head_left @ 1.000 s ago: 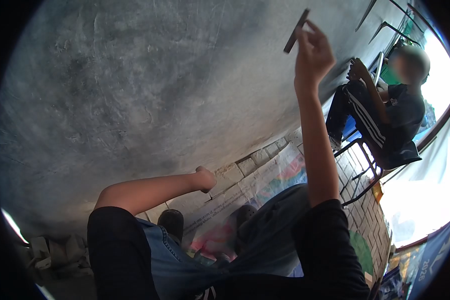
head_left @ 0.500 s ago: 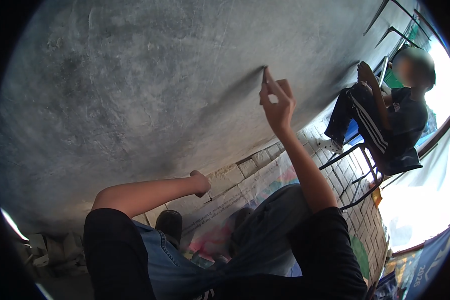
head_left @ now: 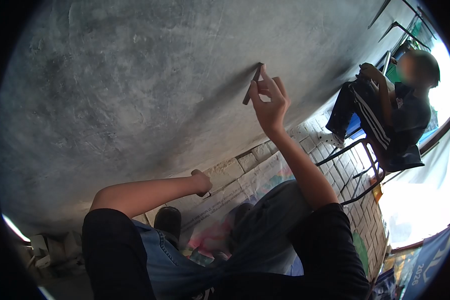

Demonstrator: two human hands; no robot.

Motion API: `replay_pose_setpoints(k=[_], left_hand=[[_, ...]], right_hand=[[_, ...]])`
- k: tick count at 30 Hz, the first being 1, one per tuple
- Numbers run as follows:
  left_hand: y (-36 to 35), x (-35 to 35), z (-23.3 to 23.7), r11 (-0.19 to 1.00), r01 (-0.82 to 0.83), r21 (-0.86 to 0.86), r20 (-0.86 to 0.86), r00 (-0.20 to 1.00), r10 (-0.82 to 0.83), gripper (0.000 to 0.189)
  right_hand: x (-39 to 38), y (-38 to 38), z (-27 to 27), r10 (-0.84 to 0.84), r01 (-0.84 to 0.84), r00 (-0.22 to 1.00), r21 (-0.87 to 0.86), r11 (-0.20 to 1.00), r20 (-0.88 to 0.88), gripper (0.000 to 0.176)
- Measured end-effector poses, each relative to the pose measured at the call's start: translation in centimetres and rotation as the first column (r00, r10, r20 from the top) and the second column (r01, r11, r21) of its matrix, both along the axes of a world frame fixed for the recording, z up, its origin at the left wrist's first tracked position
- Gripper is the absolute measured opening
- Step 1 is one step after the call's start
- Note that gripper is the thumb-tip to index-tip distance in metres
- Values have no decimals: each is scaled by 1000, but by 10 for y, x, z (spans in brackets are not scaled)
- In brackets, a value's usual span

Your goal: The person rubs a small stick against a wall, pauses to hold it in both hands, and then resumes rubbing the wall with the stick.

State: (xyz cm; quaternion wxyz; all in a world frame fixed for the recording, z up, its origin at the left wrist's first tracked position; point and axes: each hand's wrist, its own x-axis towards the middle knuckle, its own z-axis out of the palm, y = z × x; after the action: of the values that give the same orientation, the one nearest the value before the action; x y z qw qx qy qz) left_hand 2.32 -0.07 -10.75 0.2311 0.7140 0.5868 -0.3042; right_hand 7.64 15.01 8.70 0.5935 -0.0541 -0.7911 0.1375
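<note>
The right hand point(head_left: 269, 102) is pinched tight on a thin dark stick point(head_left: 251, 86). The top end of the stick touches the gray wall point(head_left: 135, 90). The left hand point(head_left: 201, 181) is curled in a fist, low by the wall, at the bricks point(head_left: 235, 167).

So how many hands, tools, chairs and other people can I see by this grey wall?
hands: 2 (left hand, right hand)
flat tool: 1
seated person: 1
chair: 1
total: 5
</note>
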Motion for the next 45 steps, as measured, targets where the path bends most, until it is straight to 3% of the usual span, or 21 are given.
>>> replay_pose_setpoints(k=[5,9,11,15,17,19,21,23,27,33,37,39,42,45], left_hand=[[-4,-1,-4,1000,3,0,2,1000,-3,32],[-9,-6,3,998,9,67,7,1000,-10,25],[-9,-8,-2,996,10,87,13,1000,-12,25],[-8,-6,-4,997,5,79,12,1000,-6,25],[-8,-9,-2,997,-4,83,15,1000,2,25],[-9,-5,-5,996,-18,86,36,999,15,25],[-8,-7,-2,997,9,71,19,1000,-11,25],[-8,-9,-2,998,6,67,6,1000,-6,25],[-8,-7,-2,997,-5,73,5,1000,5,25],[-9,-9,-3,997,8,77,8,1000,-9,25],[-8,-9,0,997,0,73,-4,1000,0,25],[-6,-8,-1,1000,-4,31,-35,999,6,30],[-9,-7,-1,999,-5,45,-21,1000,6,30],[-12,-10,-2,995,9,99,10,1000,-10,23]], right_hand=[[-3,-1,10,-13,5,998,-141,990,-56,40],[-3,-10,3,21,-19,1000,-122,992,17,39],[-3,-3,16,-59,57,998,-191,980,-2,39],[-3,-13,1,29,-30,1000,-162,986,-7,38],[-6,2,4,22,-24,1000,-115,993,-21,38],[-5,1,12,-57,44,996,-193,980,-63,37],[-4,-1,4,-60,56,997,-87,995,-39,38],[-1,-9,6,-14,17,1000,-194,981,17,38],[-7,2,-2,-23,19,999,-95,995,-37,37],[-5,-3,10,-82,72,996,-187,980,-47,40],[-5,-6,0,-7,5,999,-55,998,-34,42],[-7,-1,14,-50,31,996,-232,972,-75,42],[-5,-7,-3,-32,30,999,-128,991,-18,41],[-6,-1,9,-57,48,997,-169,985,-50,40]])
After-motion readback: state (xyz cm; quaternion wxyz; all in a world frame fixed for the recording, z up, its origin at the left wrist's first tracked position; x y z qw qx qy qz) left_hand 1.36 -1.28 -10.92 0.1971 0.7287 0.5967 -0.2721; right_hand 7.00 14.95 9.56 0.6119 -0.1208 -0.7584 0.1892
